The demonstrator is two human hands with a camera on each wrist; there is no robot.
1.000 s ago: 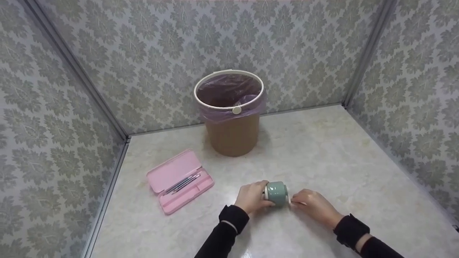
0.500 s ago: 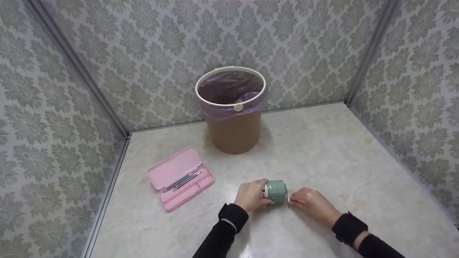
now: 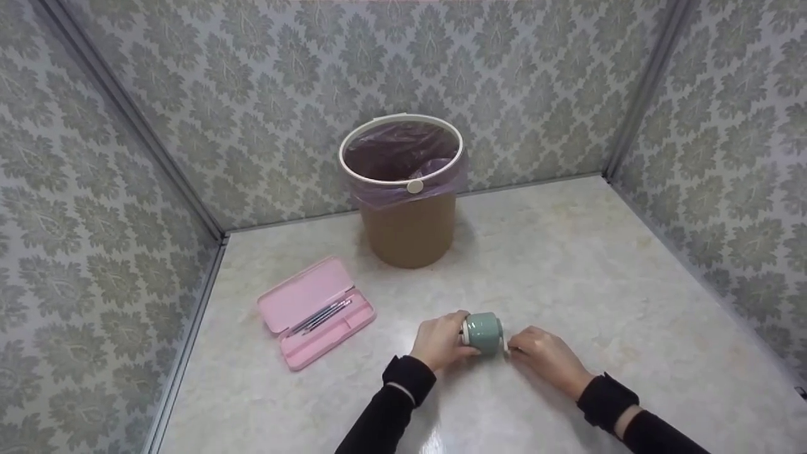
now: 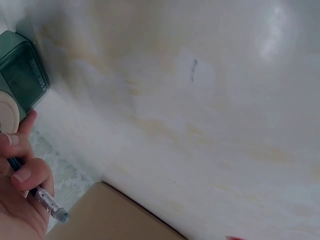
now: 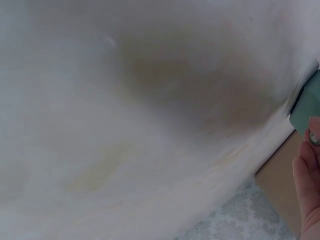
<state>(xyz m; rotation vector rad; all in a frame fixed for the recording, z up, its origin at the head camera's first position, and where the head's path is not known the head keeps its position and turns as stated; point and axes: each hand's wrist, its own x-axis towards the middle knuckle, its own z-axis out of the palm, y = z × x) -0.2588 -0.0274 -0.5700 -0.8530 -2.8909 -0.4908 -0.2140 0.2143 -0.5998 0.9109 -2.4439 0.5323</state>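
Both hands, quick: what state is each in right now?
Left hand: closed, holding a pencil and touching the green sharpener.
Right hand: closed, pinching the sharpener's crank handle.

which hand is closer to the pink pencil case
Left: the left hand is to the right of the pencil case; the right hand is farther off, past the green sharpener.
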